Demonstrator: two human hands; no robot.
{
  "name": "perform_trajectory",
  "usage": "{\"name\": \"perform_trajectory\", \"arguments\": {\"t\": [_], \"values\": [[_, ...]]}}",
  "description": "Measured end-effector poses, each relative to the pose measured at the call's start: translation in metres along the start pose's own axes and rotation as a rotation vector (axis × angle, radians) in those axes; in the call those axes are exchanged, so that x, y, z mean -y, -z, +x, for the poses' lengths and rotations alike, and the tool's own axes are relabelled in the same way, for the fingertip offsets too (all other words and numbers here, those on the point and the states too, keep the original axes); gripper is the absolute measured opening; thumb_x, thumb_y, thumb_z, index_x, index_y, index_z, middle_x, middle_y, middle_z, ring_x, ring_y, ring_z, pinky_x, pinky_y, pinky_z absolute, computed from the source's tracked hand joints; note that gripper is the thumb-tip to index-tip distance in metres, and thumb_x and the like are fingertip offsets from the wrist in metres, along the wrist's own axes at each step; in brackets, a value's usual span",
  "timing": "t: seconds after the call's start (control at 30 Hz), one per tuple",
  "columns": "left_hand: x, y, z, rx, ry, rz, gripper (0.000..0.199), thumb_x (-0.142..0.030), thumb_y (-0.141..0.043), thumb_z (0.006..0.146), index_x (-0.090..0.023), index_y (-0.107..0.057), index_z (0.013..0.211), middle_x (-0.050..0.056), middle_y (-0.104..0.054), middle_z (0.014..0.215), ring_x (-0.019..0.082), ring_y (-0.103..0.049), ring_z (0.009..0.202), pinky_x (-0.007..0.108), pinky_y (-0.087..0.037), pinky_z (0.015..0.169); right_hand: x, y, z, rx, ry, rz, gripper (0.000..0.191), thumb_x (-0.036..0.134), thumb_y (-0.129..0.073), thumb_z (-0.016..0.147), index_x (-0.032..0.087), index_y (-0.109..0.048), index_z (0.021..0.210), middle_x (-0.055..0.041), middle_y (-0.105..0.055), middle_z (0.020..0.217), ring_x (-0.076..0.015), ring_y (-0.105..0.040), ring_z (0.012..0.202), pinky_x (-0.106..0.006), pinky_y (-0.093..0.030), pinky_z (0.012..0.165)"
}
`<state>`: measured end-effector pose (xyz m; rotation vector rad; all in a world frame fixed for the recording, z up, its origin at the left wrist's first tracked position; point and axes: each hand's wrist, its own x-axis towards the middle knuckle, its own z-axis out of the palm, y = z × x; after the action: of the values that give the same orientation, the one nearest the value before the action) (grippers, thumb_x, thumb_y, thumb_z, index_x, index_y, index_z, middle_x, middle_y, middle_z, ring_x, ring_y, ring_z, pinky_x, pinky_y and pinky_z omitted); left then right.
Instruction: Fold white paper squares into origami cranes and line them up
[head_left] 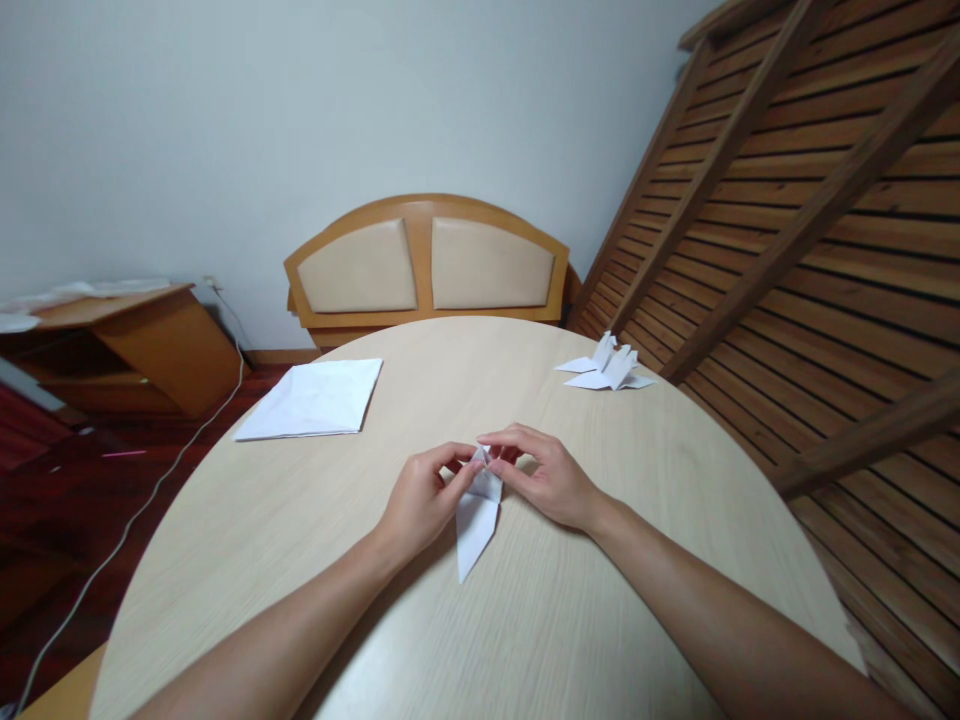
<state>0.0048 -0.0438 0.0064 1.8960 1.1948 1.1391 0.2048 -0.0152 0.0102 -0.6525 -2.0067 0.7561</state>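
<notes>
A folded white paper piece [478, 520] lies near the middle of the round table [600, 600], its long point toward me. My left hand [427, 495] pinches the paper's far end from the left, thumb on the small folded tip. From the right, my right hand [544, 475] grips the same end between thumb and fingers. The fingertips of both hands nearly meet there and partly cover the small folds. Folded white paper figures [611, 370] stand close together at the table's far right. A stack of white paper sheets [315, 398] lies at the far left.
Behind the table is a padded wooden headboard [424, 265] against the wall. A slatted wooden frame [750, 230] leans along the right side. At the left are a wooden cabinet [157, 350] and a white cable [161, 485] running over the dark red floor.
</notes>
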Motion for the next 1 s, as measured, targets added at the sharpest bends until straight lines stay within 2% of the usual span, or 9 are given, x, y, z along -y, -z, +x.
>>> {"name": "perform_trajectory", "arguments": {"t": [0.1,0.27,0.53,0.87,1.0], "values": [[0.0009,-0.0005,0.0004,0.002,-0.001,0.003,0.022,-0.032,-0.059,0.095,-0.018,-0.073,0.104,0.004,-0.075,0.089,0.014,-0.063,0.07,0.022,-0.044,0.058,0.0,0.0004,-0.0005,0.014,0.038,0.013,0.028,0.021,-0.063,0.096,0.03,-0.068,0.122,-0.0043,-0.07,0.108,-0.0155,-0.066,0.089,-0.033,-0.054,0.081],[0.0009,-0.0004,-0.0005,0.007,0.02,-0.001,0.022,-0.031,-0.055,0.097,-0.018,-0.071,0.105,0.004,-0.075,0.091,0.013,-0.064,0.07,0.022,-0.044,0.057,-0.0013,0.0001,-0.0011,-0.002,0.051,0.02,0.033,0.02,-0.062,0.096,0.031,-0.064,0.127,-0.0038,-0.07,0.106,-0.0162,-0.066,0.091,-0.034,-0.054,0.082],[0.0001,-0.001,-0.0004,-0.003,0.044,-0.036,0.021,-0.032,-0.057,0.096,-0.017,-0.071,0.104,0.004,-0.075,0.086,0.014,-0.065,0.07,0.023,-0.046,0.06,0.0024,0.0016,0.0005,0.01,0.063,0.032,0.025,0.017,-0.063,0.095,0.028,-0.067,0.117,-0.0032,-0.068,0.104,-0.0139,-0.063,0.084,-0.03,-0.053,0.076],[0.0035,-0.0019,0.0001,-0.021,0.047,-0.045,0.019,-0.031,-0.058,0.095,-0.017,-0.07,0.1,0.003,-0.074,0.083,0.014,-0.066,0.069,0.023,-0.047,0.061,0.0009,0.0001,0.0001,-0.001,0.054,0.046,0.005,0.019,-0.063,0.094,0.023,-0.062,0.097,-0.0033,-0.065,0.1,-0.0154,-0.063,0.089,-0.03,-0.052,0.076],[0.0029,-0.0016,-0.0012,-0.035,0.059,-0.051,0.02,-0.033,-0.059,0.095,-0.016,-0.069,0.098,0.003,-0.073,0.08,0.014,-0.066,0.068,0.023,-0.047,0.059,0.003,0.0014,0.0002,0.0,0.042,0.008,0.004,0.019,-0.062,0.094,0.023,-0.061,0.096,-0.0044,-0.066,0.102,-0.0161,-0.063,0.089,-0.032,-0.053,0.077]]}}
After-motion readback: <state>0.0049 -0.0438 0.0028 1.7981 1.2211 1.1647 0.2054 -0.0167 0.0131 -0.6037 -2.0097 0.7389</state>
